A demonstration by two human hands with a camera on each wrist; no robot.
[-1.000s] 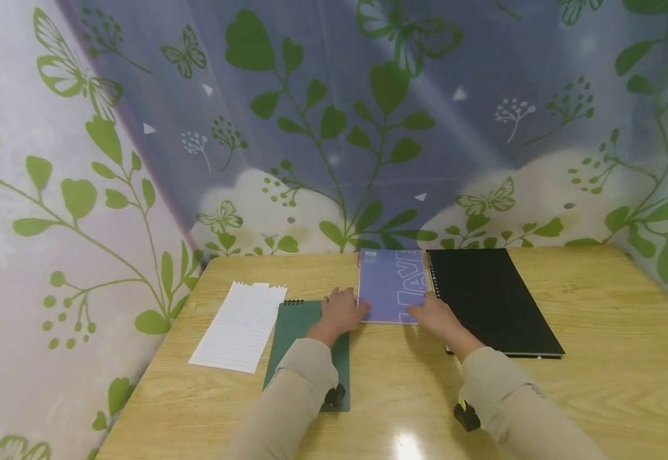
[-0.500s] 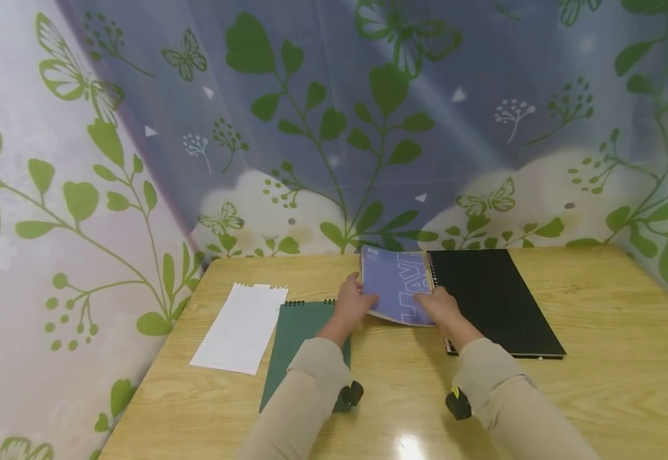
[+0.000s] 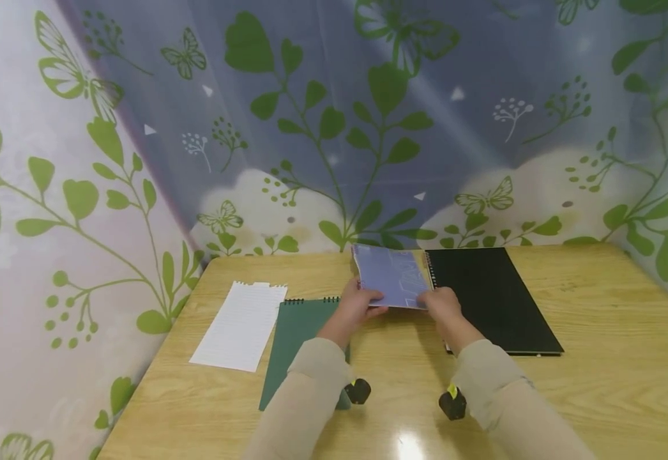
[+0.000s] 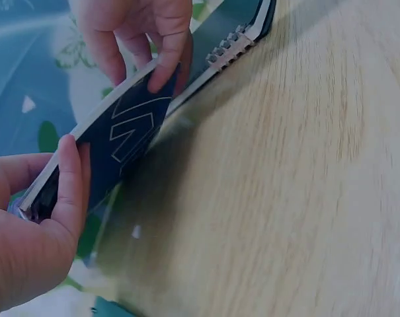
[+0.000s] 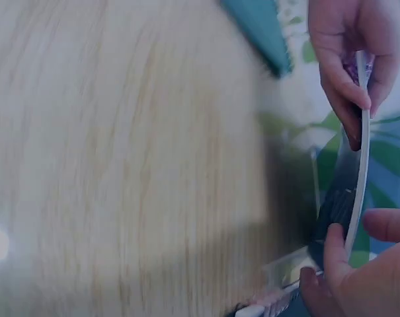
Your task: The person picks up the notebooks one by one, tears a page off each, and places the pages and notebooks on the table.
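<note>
1. Both hands grip the purple notebook, which lies between them, its near edge raised off the table; whether its far edge touches anything, I cannot tell.
2. Left hand: at the purple notebook's near left corner, closed in a pinch, thumb over the cover and fingers beneath.
3. Right hand: at the purple notebook's near right corner, also pinching, thumb on the cover and fingers reaching under it.
4. White lined sheet: farthest left of the purple notebook, flat, with a torn upper edge.
5. Green notebook: left of the purple notebook and nearer the person, just beside the sheet, black rings along its top; the left forearm covers part of it.
6. Black notebook: just right of the purple notebook, flat, its ring binding on the side facing it.
7. Patterned cloth: behind the purple notebook, printed with green leaves and butterflies.
</note>
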